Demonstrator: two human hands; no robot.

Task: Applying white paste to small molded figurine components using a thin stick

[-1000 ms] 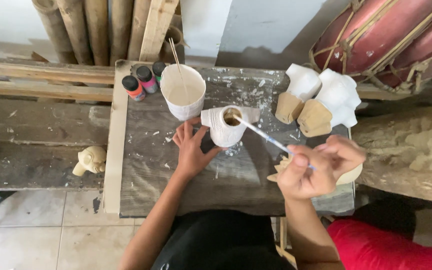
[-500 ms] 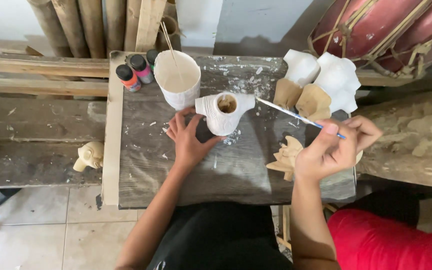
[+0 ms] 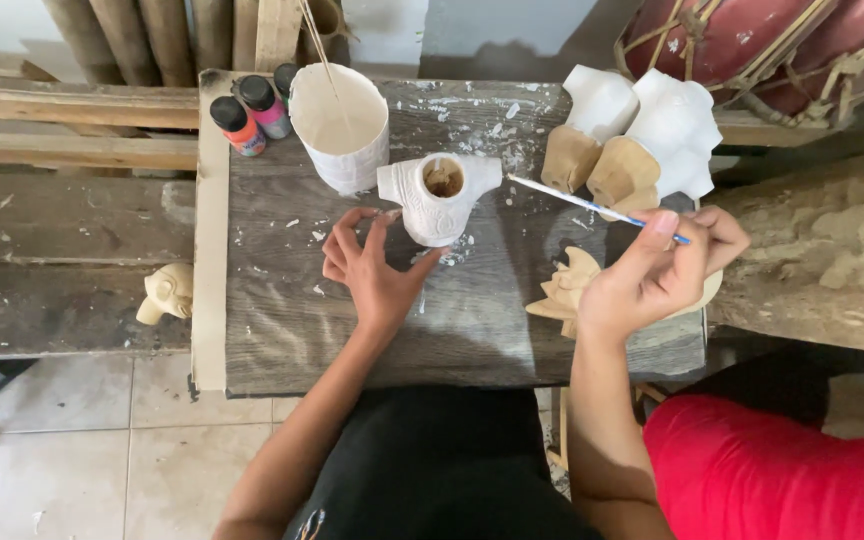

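A small white-painted carved figure (image 3: 439,198) with a hollow top stands on the grey wooden table (image 3: 282,320). My left hand (image 3: 374,272) rests on the table just in front of it, fingers spread, thumb and fingertips touching its base. My right hand (image 3: 658,272) pinches a thin paintbrush (image 3: 564,196) whose tip points left, just right of the figure and apart from it. A white paint cup (image 3: 340,125) with a stick in it stands behind the figure on the left.
Three small paint bottles (image 3: 250,112) stand at the table's back left corner. Two white carved pieces (image 3: 642,135) sit at the back right; an unpainted star-shaped carving (image 3: 564,290) lies under my right hand. A small carved head (image 3: 166,293) rests on planks at left. Red cloth (image 3: 772,470) at lower right.
The brush tip has come out of the figure's hollow top and drawn back to the right with my right hand. My left hand stays at the figure's base.
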